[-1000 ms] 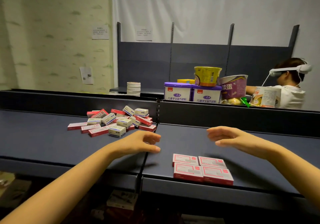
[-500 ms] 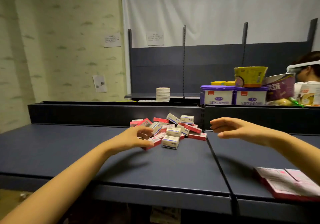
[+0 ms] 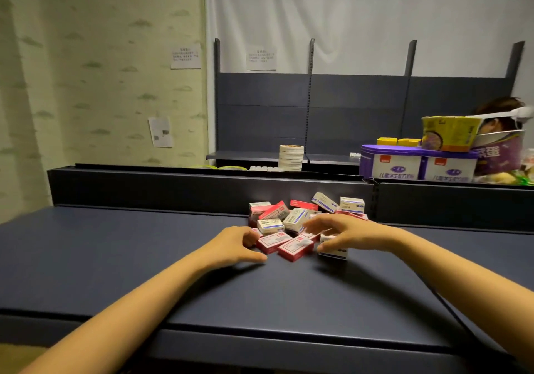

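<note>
A pile of small boxes (image 3: 299, 219), red ones and white ones, lies on the dark blue shelf (image 3: 115, 243), close to its back wall. Both bare arms reach out to the near side of the pile.

The left grip (image 3: 239, 246) is at the left edge of the pile. Its fingers are bent a little and its thumb lies flat on the shelf. It holds nothing. Just beside it lies a red box (image 3: 295, 248).

The right grip (image 3: 345, 233) is wide, with its fingers spread over the pile. Its thumb seems to touch a white box (image 3: 335, 252), but that part is blurry.

Far behind stand a stack of tape rolls (image 3: 291, 156), two purple tubs (image 3: 419, 168) and a yellow bowl (image 3: 448, 133).
</note>
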The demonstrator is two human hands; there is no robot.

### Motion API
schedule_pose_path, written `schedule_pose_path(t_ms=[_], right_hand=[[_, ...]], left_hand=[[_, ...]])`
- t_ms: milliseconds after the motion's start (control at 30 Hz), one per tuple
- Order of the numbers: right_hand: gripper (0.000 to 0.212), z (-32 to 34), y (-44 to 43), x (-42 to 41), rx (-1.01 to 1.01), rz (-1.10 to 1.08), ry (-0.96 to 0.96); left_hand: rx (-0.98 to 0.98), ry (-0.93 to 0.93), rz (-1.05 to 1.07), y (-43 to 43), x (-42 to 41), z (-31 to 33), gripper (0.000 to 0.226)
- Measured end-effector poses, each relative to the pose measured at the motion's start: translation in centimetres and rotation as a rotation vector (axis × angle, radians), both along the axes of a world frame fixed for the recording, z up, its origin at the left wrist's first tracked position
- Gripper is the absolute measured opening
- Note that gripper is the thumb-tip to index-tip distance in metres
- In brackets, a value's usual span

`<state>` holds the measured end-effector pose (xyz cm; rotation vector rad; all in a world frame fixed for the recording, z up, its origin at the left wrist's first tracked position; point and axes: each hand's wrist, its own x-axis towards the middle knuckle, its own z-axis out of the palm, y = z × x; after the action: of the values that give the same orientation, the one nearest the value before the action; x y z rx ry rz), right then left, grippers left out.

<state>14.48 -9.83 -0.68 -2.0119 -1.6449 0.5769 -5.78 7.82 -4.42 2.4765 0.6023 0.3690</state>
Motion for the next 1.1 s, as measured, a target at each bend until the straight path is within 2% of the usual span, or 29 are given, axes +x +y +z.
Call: schedule_pose_path(t_ms=[100, 200, 300, 500, 633, 800, 1100], right_hand=[[0.055, -0.2, 2.2, 0.2, -0.042, -0.009, -0.208], [0.054, -0.4, 3.6, 0.2, -0.078, 0.009, -0.320], [0.052, -0.4, 4.3, 0.1, -0.129, 0.065, -0.431], [0.047, 0.1, 4.7, 0.0, -0.169, 0.156, -0.501], [0.039, 0.4, 4.4, -0.1, -0.148, 0.183, -0.495], [0.039, 2.8, 0.8, 0.3, -0.034, 0.121, -0.378], [0.038, 5.3, -16.4, 6.7, 0.078, -0.033, -0.184]], left_hand=[[0.123, -0.010, 0.038, -0.7, 1.4, -0.2, 0.053], [0.181, -0.019, 0.062, -0.7, 2.2, -0.3, 0.047], [0.147, -0.026, 0.080, -0.5, 2.2, 0.1, 0.040], [0.048, -0.086, 0.078, 0.6, 0.6, 1.2, 0.033], [-0.009, -0.145, 0.076, 1.0, -0.7, 1.8, 0.036], [-0.048, -0.208, 0.058, -0.9, -1.2, 2.8, 0.032], [-0.100, -0.203, -0.118, -13.0, 4.4, 5.3, 0.027]])
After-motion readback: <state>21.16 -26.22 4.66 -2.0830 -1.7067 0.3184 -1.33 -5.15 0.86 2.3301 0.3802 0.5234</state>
